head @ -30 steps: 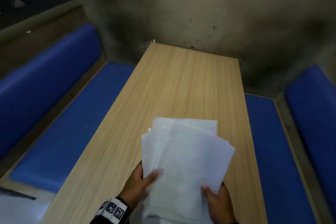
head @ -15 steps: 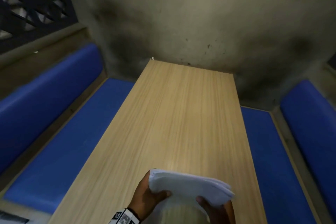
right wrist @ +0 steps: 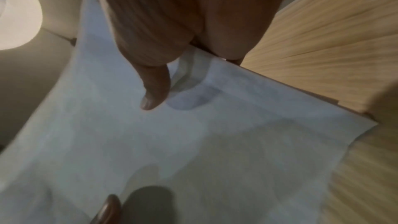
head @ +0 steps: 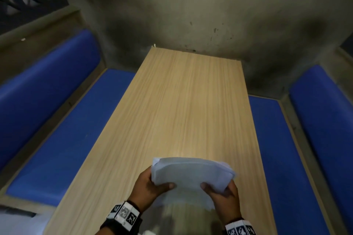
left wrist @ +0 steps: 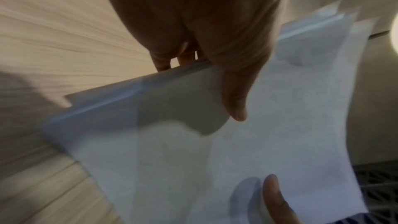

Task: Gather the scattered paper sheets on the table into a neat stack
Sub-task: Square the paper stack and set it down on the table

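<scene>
A long table (head: 187, 112) of pale wood grain runs from six o'clock toward twelve, its far end against the stained wall. The bundle of paper sheets (head: 191, 173) stands on it around six o'clock.

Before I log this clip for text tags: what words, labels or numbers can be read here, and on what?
None can be read.
Paper sheets, held in both hands: look blank, though blurred.
Left wrist band: black-and-white square code markers, no letters or digits.
Right wrist band: the same kind of markers.
Table: no print.
</scene>
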### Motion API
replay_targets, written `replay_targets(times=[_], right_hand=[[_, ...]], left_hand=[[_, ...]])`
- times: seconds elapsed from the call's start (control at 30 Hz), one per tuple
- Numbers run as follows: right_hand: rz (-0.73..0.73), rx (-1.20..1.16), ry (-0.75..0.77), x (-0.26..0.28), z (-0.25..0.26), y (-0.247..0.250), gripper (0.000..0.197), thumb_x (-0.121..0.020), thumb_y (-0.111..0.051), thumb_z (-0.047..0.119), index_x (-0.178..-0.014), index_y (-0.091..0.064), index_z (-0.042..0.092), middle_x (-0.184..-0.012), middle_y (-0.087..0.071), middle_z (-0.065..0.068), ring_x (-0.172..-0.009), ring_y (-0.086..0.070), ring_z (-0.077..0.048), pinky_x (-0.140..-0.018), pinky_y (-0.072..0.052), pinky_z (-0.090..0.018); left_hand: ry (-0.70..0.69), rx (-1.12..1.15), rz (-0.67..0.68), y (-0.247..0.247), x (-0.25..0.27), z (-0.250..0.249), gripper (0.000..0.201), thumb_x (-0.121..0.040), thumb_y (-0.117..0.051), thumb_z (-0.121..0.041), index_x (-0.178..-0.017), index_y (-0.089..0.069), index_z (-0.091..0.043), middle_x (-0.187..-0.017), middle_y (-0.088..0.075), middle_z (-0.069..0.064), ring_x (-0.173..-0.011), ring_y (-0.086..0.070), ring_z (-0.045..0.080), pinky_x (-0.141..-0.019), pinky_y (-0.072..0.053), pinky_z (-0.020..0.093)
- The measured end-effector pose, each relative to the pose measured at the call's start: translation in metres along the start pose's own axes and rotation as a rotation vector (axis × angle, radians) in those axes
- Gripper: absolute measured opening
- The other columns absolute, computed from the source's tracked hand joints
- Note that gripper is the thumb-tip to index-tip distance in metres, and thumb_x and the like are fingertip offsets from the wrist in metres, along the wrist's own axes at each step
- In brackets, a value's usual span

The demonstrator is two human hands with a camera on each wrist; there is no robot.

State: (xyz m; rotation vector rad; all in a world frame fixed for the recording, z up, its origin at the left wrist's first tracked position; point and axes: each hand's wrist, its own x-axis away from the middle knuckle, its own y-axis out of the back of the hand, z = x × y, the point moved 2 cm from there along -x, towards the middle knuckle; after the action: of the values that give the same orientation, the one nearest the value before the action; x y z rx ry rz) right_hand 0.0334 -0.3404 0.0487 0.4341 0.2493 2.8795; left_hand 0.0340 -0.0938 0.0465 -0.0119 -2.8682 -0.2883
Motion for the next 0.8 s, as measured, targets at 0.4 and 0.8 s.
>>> replay_targets(times=[0.4, 0.8], right_hand=[[-0.24, -0.231, 0.176, 0.0, 0.057, -0.003, 0.05, -0.082, -0.059, 0.06, -0.08, -0.057, 0.011, -0.077, -0.056, -0.02, -0.071, -0.054, -0.034, -0.069, -0.049, -0.048], [0.012, -0.115, 0.199, 0.006, 0.018, 0.008, 0.063, -0.052, -0.085, 0.049, -0.104, -0.061, 0.022, -0.098, -0.067, 0.0, -0.09, -0.066, -0.018, -0.073, -0.058, -0.038]], left_hand=[[-0.241, 0.192, -0.329, -0.009, -0.006, -0.065, 0.048, -0.082, -0.058, -0.054, -0.075, -0.057, -0.007, -0.072, -0.057, 0.01, -0.067, -0.052, 0.018, -0.067, -0.044, 0.03], [-0.234, 0.23, -0.169, 0.002, 0.01, -0.024, 0.074, -0.063, -0.071, -0.065, -0.122, -0.055, -0.025, -0.108, -0.064, -0.002, -0.096, -0.065, 0.009, -0.08, -0.052, 0.022]])
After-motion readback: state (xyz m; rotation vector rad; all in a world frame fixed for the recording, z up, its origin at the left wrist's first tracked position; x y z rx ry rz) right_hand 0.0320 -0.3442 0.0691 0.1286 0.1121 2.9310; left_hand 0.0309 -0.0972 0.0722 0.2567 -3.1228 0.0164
